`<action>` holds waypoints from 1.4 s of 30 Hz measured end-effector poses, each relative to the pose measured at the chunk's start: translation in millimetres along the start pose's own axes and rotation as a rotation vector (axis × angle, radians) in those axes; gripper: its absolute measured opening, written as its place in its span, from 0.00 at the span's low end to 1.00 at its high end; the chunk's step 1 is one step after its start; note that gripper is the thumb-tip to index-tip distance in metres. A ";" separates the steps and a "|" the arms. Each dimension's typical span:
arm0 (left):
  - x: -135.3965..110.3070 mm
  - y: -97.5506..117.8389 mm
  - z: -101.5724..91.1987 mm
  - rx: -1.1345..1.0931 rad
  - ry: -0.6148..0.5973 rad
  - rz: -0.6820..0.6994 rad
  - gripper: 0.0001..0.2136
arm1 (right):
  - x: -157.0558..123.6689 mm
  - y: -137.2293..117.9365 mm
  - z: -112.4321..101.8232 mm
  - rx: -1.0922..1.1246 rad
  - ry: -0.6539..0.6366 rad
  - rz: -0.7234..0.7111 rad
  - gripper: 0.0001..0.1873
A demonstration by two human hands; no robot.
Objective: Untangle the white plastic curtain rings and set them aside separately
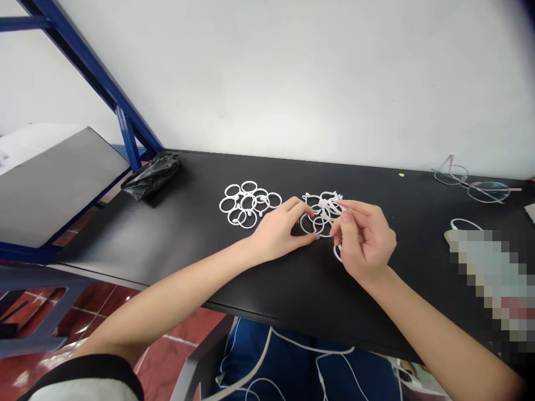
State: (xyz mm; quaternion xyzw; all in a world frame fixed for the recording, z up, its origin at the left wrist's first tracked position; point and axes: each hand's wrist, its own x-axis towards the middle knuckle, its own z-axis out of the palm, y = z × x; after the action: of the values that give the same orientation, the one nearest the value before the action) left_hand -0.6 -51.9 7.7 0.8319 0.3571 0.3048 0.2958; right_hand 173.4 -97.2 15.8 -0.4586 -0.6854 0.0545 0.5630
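Two clusters of thin white rings with small knobs lie on the black desktop. The left white ring cluster [249,212] spreads flat in a flower-like shape, untouched. At the right white ring cluster [324,205], some pieces bunch up at the middle. My left hand [276,231] rests at this cluster's left side, thumb and fingers closed on its edge rings. From the other side, my right hand [364,236] pinches at the cluster with thumb and forefinger, its other fingers curled. Part of a white ring [336,253] shows below the right fingers; their exact grip is partly hidden.
A crumpled black plastic bag [152,177] lies at the desk's far left, by a blue metal frame [102,75]. Eyeglasses [487,191] sit at the far right, above a blurred-out object [493,273]. White cables [267,351] hang across the lap below the black desk [200,223].
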 end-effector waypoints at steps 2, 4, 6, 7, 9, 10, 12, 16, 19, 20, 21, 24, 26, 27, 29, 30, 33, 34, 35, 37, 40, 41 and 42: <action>-0.6 1.0 -0.2 -0.030 0.037 0.017 0.14 | 0.2 0.6 -0.1 -0.001 0.010 0.007 0.09; -1.2 2.5 -0.7 -0.060 0.069 0.034 0.15 | 0.3 0.7 0.1 0.001 0.021 0.013 0.09; -1.7 4.6 -1.5 -0.096 0.103 0.057 0.15 | 0.4 0.5 0.5 0.002 0.033 0.013 0.08; -1.8 5.9 -2.0 -0.117 0.121 0.069 0.15 | 0.5 0.3 0.8 0.000 0.035 0.017 0.08; -1.5 8.6 -3.1 -0.172 0.140 0.073 0.16 | 1.0 0.2 1.3 -0.011 0.018 0.035 0.08; -1.2 10.1 -3.8 -0.211 0.138 0.059 0.16 | 1.2 0.4 1.5 -0.018 -0.003 0.050 0.08; -0.3 12.6 -4.9 -0.306 0.112 0.003 0.16 | 1.6 1.1 2.0 -0.026 -0.063 0.085 0.09; 1.7 13.8 -6.5 -0.479 0.041 -0.098 0.16 | 1.4 3.2 2.2 0.006 -0.165 0.122 0.09; 3.7 10.9 -7.4 -0.590 0.006 -0.127 0.16 | 1.6 3.9 1.7 0.014 -0.166 0.132 0.09; 4.5 9.7 -7.8 -0.630 0.000 -0.133 0.16 | 1.9 4.0 1.5 0.015 -0.161 0.140 0.09; 5.4 8.6 -8.1 -0.670 -0.004 -0.138 0.16 | 2.3 4.1 1.5 0.017 -0.159 0.150 0.10; 8.1 6.3 -9.1 -0.798 0.002 -0.158 0.15 | 3.2 4.3 2.0 0.028 -0.169 0.184 0.10; 9.6 5.7 -9.4 -0.884 0.014 -0.182 0.14 | 3.2 4.6 2.7 0.036 -0.184 0.207 0.11; 10.2 5.3 -9.5 -0.921 0.021 -0.196 0.13 | 3.0 4.7 3.0 0.039 -0.197 0.219 0.11; 10.9 4.5 -9.7 -0.981 0.032 -0.224 0.13 | 2.6 4.6 3.4 0.043 -0.231 0.241 0.10; 11.2 3.9 -9.9 -1.007 0.037 -0.239 0.13 | 2.5 4.3 3.4 0.043 -0.251 0.252 0.10; 11.8 2.5 -10.6 -1.068 0.049 -0.284 0.13 | 2.3 3.2 3.4 0.048 -0.309 0.279 0.10; 12.1 2.2 -10.8 -1.085 0.054 -0.300 0.13 | 2.3 2.8 3.5 0.053 -0.327 0.284 0.10; 12.3 2.2 -11.1 -1.101 0.057 -0.314 0.12 | 2.3 2.5 3.6 0.059 -0.342 0.287 0.11; 12.9 2.6 -11.6 -1.127 0.058 -0.335 0.11 | 2.0 2.1 4.0 0.075 -0.367 0.291 0.11; 13.5 4.1 -12.1 -1.159 0.048 -0.337 0.10 | 0.7 1.9 4.3 0.116 -0.377 0.300 0.11; 13.4 4.6 -12.2 -1.165 0.042 -0.330 0.10 | 0.2 1.9 4.3 0.132 -0.373 0.303 0.11; 13.3 5.1 -12.3 -1.167 0.038 -0.322 0.10 | -0.3 1.9 4.3 0.147 -0.367 0.304 0.11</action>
State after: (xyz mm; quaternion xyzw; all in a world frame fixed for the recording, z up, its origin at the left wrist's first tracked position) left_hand 0.1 -41.1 23.2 0.4622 0.2575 0.4165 0.7393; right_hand 170.9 -94.4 12.9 -0.4967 -0.6934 0.2709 0.4462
